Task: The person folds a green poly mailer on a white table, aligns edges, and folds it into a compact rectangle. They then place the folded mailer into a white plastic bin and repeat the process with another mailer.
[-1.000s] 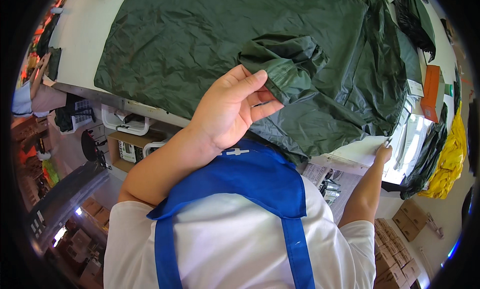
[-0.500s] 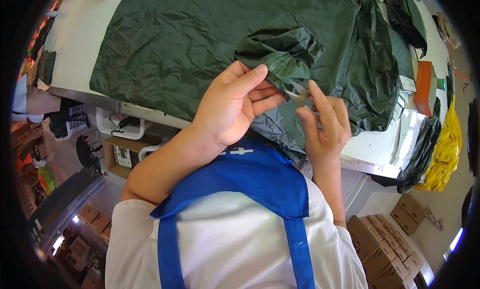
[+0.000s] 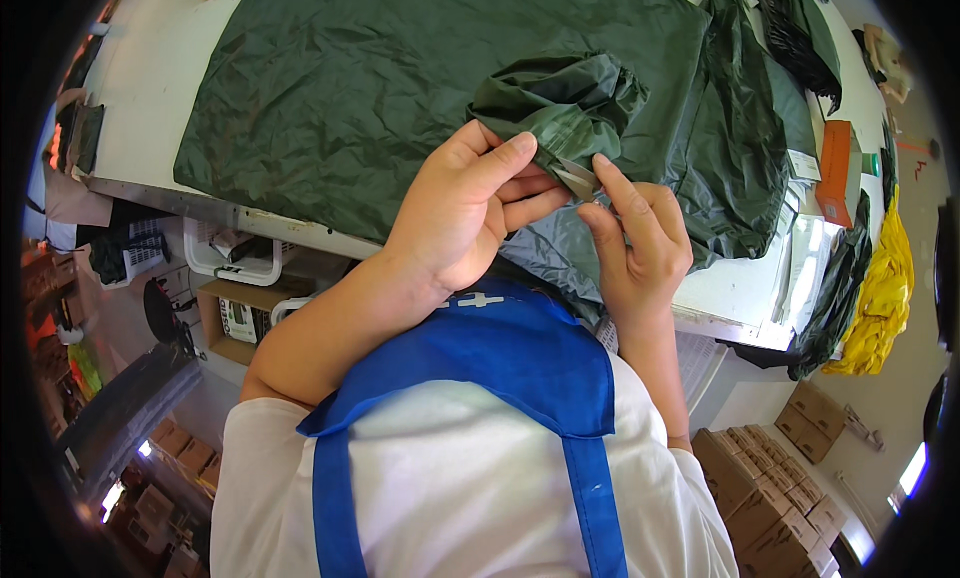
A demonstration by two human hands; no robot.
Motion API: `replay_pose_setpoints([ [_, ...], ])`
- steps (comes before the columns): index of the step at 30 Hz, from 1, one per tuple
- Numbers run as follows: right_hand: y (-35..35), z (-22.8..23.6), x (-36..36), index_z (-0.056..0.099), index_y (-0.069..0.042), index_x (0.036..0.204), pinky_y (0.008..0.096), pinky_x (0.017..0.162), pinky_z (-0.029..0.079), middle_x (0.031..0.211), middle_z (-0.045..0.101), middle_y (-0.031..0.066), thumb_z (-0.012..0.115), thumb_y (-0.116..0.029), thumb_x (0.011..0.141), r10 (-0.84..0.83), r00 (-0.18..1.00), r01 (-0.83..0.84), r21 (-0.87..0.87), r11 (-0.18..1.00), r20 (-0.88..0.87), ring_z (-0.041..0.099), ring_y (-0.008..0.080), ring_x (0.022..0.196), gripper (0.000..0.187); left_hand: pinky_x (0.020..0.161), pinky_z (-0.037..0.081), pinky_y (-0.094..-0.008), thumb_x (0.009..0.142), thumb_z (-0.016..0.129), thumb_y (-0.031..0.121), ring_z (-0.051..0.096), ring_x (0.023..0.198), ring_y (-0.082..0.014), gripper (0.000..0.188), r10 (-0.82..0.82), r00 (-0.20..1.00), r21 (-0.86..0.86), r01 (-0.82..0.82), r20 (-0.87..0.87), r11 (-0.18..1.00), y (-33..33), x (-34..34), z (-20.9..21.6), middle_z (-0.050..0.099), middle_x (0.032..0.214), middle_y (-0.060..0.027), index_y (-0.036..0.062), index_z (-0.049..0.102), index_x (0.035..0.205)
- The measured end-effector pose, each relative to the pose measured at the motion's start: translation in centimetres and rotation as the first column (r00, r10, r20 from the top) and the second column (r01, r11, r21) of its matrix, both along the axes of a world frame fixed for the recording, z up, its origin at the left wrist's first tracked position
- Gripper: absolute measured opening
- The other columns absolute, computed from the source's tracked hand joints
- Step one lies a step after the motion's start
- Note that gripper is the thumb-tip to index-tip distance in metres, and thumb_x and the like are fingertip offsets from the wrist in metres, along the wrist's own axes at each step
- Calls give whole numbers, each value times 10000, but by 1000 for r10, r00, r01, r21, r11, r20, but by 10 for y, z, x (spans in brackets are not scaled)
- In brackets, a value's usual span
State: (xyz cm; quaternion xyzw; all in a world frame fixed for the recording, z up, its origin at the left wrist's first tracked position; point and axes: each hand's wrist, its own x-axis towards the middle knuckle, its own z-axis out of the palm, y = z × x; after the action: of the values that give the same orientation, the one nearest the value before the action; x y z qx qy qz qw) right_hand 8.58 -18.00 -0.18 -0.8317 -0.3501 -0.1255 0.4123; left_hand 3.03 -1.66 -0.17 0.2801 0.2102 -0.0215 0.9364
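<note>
Dark green shiny fabric [image 3: 400,88] lies spread and creased over the white table. A gathered, cuff-like end of green fabric [image 3: 560,93] is bunched up in front of me, and my left hand [image 3: 475,193] pinches its near edge between thumb and fingers. Small metal thread snips [image 3: 577,178] sit between the thumb and forefinger of my right hand [image 3: 640,228]. Their blades lie against the edge of the cuff, close to my left fingertips, and look nearly closed. Part of the snips is hidden by my right fingers.
An orange box [image 3: 836,173] and papers [image 3: 793,268] lie at the table's right end. Yellow fabric [image 3: 880,288] hangs beyond it. Under the table's left side are a white basket [image 3: 235,263] and a cardboard box [image 3: 235,323]. Stacked cartons [image 3: 770,488] stand at lower right.
My right hand has moved slightly left with the snips, bringing the blades onto the fabric edge. The blades, apart earlier, are now closer together. My left hand keeps its pinch.
</note>
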Motion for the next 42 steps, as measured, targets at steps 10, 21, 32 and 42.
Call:
replay_pose_setpoints([
  [10,-265,-156,105,564,-36,1190,208,498,362,927,565,44,472,-259,959,-587,339,940,288,181,-735,458,99,612,334,940,471,-383,942,447,94,589,1051,-217,209,96,995,-45,-96,8,994,0,-3,0,599,1140,-114,10,499,1126],
  [21,-160,-104,84,513,28,1221,364,936,421,1134,575,181,447,-323,964,-538,774,584,47,811,-333,549,239,1057,441,981,439,-404,869,619,197,587,1080,-248,466,-132,988,-321,151,80,935,12,-19,-16,582,1203,-135,17,474,1273],
  [32,50,-49,-3,557,-9,1014,275,746,488,913,611,33,583,67,729,294,436,87,365,927,-851,572,95,830,296,673,494,-290,725,706,7,597,779,-179,419,-293,905,948,-273,310,160,5,-52,-8,579,888,-72,82,584,1118],
  [42,60,-62,-36,471,-65,756,205,527,279,622,338,-38,621,62,661,100,759,28,186,982,-643,295,57,588,219,723,482,-403,737,598,15,571,839,-362,219,19,1000,964,7,-2,-267,62,-79,-33,533,926,-167,2,615,955],
])
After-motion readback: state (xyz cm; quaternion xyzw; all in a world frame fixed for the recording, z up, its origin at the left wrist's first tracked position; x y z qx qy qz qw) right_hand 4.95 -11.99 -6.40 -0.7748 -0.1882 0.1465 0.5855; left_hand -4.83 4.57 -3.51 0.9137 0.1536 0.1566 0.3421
